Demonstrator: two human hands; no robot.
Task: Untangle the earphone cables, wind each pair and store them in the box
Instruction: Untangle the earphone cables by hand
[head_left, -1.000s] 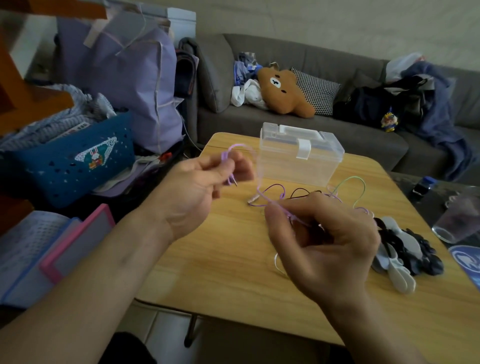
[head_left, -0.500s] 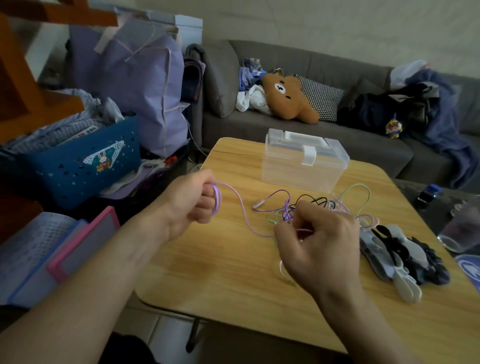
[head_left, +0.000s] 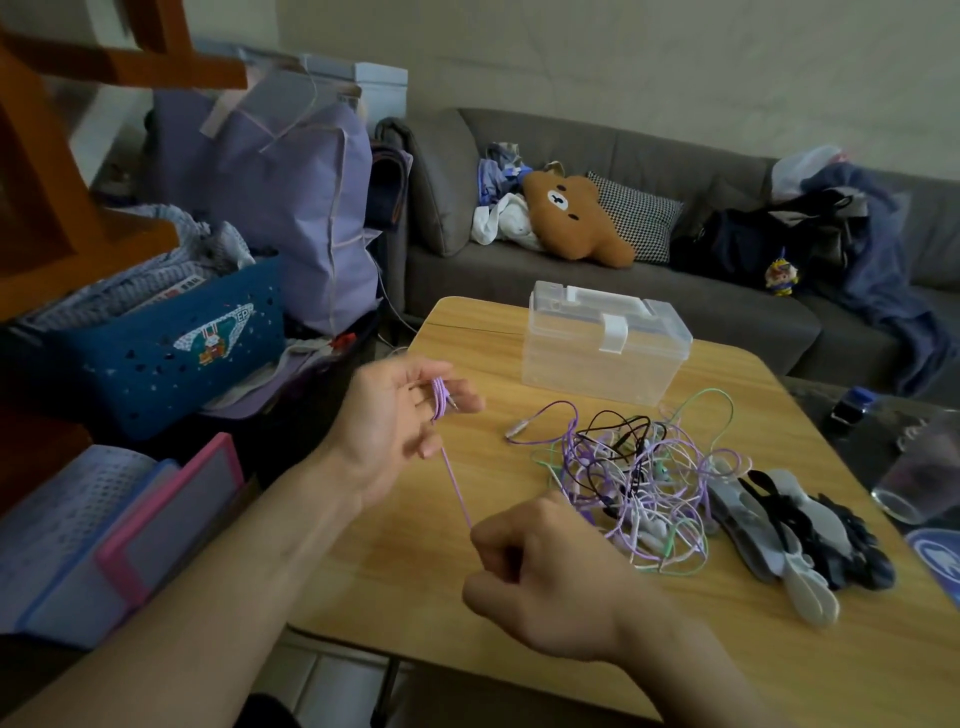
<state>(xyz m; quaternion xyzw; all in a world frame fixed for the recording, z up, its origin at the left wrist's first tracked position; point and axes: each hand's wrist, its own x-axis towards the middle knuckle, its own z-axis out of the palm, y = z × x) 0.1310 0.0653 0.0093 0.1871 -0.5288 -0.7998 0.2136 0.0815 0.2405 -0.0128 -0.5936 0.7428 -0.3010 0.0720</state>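
A purple cable (head_left: 456, 486) runs taut between the hands: the left hand (head_left: 395, 421) has it looped round its loosely curled fingers, the right hand (head_left: 540, 577) pinches it in a closed fist near the surface's (head_left: 363, 571) front edge. The tangle (head_left: 634, 483) lies just right of them, mid-surface. The closed box (head_left: 605, 340) stands behind it near the far edge. Bare wood lies front-left. Gloves (head_left: 810, 530) crowd the right side, a cup (head_left: 924, 467) beyond.
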